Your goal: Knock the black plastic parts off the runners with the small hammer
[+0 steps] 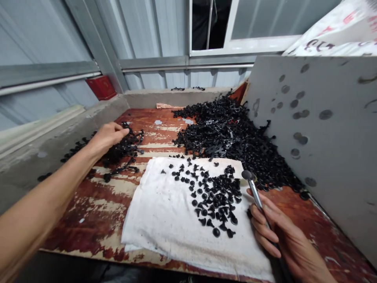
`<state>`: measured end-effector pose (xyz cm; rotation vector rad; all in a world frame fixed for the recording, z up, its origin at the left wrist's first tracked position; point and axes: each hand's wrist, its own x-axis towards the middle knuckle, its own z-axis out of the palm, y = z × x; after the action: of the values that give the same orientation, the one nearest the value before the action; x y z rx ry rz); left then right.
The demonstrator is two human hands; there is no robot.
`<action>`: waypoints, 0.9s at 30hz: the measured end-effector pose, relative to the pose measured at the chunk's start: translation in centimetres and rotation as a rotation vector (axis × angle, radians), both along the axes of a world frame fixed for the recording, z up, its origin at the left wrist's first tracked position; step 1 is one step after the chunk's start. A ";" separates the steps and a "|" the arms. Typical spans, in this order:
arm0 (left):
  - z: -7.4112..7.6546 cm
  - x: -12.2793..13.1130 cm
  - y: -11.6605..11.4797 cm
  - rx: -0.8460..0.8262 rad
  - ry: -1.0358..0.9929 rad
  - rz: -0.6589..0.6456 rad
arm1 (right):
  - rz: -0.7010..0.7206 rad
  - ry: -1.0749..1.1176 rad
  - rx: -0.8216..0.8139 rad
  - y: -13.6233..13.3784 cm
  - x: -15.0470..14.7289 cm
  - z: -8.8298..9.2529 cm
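The left hand (108, 135) is hovering over or touching the small pile of black stemmed parts (118, 152) at the far left, its thumb and fingers bunching narrowly; whether they are gripping a part, I cannot tell. The right hand (279, 228) is closing around a metal-shafted tool (255, 194), whose dark round tip is pointing away at the right edge of the white cloth (161, 220). Loose mushroom-shaped black pieces (218, 197) are lying scattered on the cloth, mostly right of its middle, while a larger heap of black parts (220, 129) is spreading across the far right of the worn wooden tabletop (94, 212). The left hand seems to be picking or sorting; freeing one part there would be calling for a fine pinch, since the stems are apparently tangling.
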<state>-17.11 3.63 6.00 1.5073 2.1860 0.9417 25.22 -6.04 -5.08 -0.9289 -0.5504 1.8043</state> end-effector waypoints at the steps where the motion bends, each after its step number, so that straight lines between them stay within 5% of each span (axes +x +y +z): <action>1: 0.3 0.1 0.8 0.065 0.147 0.147 | -0.004 0.000 -0.006 0.0 0.0 0.0; 3: 0.0 2.1 2.3 0.124 0.262 0.238 | -0.013 0.003 -0.022 0.1 0.1 0.0; 7: -3.9 9.7 4.9 -0.073 0.106 -0.173 | -0.001 0.008 -0.024 0.1 0.2 -0.2; 10: -7.0 14.7 6.9 -0.133 0.024 -0.253 | 0.016 0.016 0.002 0.0 0.4 -0.5; 13: -8.6 17.0 8.4 -0.145 -0.069 -0.237 | 0.013 0.024 0.018 0.0 0.7 -1.1; 27: -7.8 18.7 8.2 -0.183 -0.452 -0.112 | -0.019 0.069 0.061 -0.3 1.0 -0.7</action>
<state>1.62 11.82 -1.82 1.1815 1.7921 0.9114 26.17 -6.34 -5.81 -0.8244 -0.5487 1.7858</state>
